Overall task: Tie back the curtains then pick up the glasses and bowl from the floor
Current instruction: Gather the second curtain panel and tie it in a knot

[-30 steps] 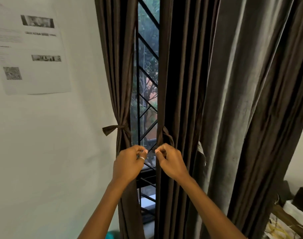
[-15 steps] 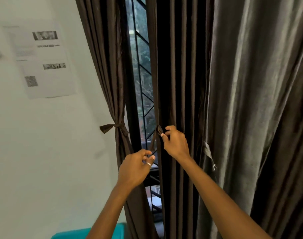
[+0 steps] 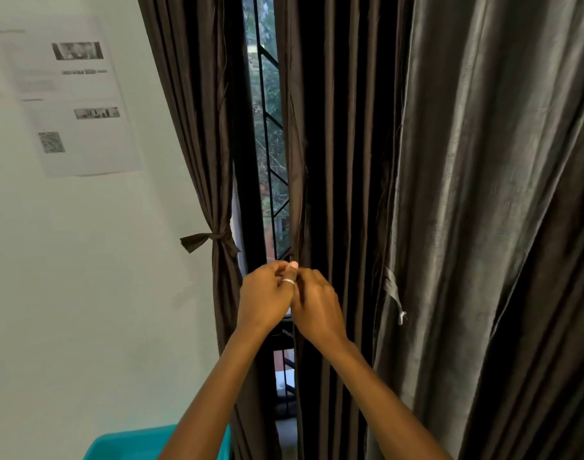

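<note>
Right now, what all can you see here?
Wall: one, white, left.
Paper sheet: one, white, printed, on that wall.
Left curtain: one, dark brown, tied back.
Curtain tie: one, dark brown, knotted round it.
Window grille: one, black, in the gap.
Middle curtain: one, dark brown, right of the gap.
Right curtain: one, grey-brown, far right.
Loose strap: one, grey, hanging between those two.
Teal object: one, bottom edge.
Ring: one, silver, on left hand.
Hands: two, left hand and right hand together, fingers curled, at middle curtain's edge.
</note>
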Motion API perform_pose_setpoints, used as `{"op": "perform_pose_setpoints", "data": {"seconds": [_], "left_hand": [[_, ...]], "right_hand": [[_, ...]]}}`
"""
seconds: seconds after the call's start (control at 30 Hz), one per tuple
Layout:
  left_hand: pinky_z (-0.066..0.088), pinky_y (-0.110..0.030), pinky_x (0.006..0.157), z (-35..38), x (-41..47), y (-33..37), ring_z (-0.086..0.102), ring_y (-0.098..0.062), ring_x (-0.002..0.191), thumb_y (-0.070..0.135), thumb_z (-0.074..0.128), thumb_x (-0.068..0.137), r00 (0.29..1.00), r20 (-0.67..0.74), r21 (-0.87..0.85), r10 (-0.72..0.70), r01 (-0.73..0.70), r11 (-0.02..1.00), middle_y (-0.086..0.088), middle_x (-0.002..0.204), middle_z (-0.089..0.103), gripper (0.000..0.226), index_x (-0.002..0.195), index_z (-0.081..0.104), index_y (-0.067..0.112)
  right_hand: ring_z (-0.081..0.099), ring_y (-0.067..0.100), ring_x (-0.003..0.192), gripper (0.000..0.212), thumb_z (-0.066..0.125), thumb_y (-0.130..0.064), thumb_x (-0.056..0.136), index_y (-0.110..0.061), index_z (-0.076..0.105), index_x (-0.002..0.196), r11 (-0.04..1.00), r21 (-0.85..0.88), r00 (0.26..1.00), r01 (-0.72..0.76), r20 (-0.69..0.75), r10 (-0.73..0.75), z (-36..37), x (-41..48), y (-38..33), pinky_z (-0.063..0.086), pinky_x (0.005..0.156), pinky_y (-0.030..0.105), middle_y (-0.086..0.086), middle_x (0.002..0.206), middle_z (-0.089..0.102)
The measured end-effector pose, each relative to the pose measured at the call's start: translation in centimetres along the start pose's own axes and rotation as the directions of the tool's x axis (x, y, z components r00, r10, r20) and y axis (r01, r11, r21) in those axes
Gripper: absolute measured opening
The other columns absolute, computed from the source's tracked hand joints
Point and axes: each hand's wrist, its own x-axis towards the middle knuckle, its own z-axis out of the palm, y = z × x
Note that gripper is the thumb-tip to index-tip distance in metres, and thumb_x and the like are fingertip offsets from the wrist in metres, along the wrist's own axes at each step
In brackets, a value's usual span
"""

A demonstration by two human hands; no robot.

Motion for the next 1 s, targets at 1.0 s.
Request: {"op": "perform_pose_setpoints", "data": {"seconds": [1.0], "left_hand": [[0.038, -0.009, 0.086, -5.7, 7.5, -7.8, 0.067, -0.012, 0.107, 0.028, 0.072, 0.089, 0.999, -0.044, -0.129, 0.019, -0.025, 0.991, -0.001, 0.114, 0.074, 0.036, 0.123, 0.069, 0.016]], "right_hand": [[0.057, 0.014, 0.115, 0.052, 0.071, -0.038, 0.09, -0.017, 0.053, 0.134, 0.951, -0.064, 0.855, -0.301, -0.459, 0.24, -3.8, 3.8, -0.8, 0.052, 0.095, 0.033, -0.002, 0.131, 0.055]]}}
